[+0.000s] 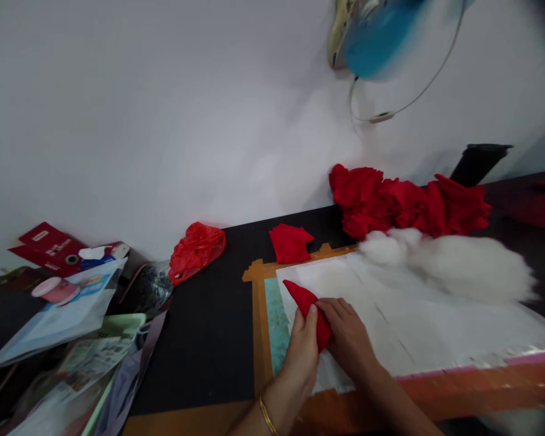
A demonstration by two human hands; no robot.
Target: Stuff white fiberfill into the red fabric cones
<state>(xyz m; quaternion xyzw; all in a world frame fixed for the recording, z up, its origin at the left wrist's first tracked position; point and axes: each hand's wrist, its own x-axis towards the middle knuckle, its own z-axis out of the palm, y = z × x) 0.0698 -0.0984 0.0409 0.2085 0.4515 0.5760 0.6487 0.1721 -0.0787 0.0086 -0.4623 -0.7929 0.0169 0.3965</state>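
At the far left lies a heap of printed papers and clear plastic packets (68, 327), with a flat red cardboard box (49, 245) behind it against the white wall; further along, a crumpled red plastic bag (196, 249) sits on the black tabletop (209, 339); next comes a small folded red cloth piece (290, 243), just beyond the taped corner of a white paper sheet (436, 321); on that sheet's near left corner the left hand (303, 354) and the right hand (349, 336) are pressed together, both pinching a pointed red fabric cone (309, 309) whose tip points up and left; to the right, a fluffy white stuffing clump (463, 263) rests beside a pile of crumpled red cloth (409, 203).
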